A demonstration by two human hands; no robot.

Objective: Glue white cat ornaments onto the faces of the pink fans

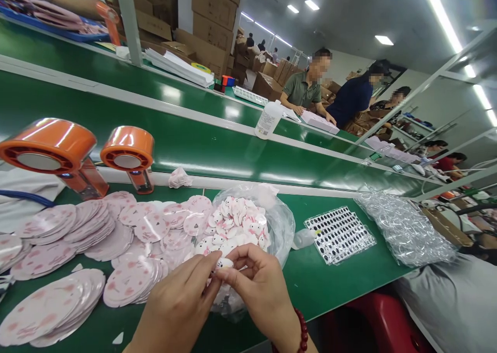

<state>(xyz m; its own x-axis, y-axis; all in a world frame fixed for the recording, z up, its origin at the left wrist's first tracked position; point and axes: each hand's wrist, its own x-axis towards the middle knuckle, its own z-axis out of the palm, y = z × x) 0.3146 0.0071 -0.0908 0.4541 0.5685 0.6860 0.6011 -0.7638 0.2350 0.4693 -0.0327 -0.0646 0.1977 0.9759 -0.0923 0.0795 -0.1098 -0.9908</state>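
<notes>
Between the fingertips of my left hand (178, 296) and my right hand (262, 285) is a small white cartoon-face piece (224, 263) with dark marks. Both hands are closed in a pinch on it, and the fingers cover part of it. Just beyond them, an open clear plastic bag (282, 221) holds a heap of similar white pieces (236, 216) with pink details. Pink printed discs (130, 280) lie in stacks to the left. To the right are a small clear bottle with a yellow tip (305, 238) and a sheet of black oval pieces (341, 234).
Two orange handheld fans, one large (50, 143) and one smaller (128, 148), stand at the back left. A white bottle (268, 120) is on the ledge beyond the green table (330, 285). Bubble wrap (407, 229) lies right, above a red stool (382, 322). Co-workers sit and stand farther off.
</notes>
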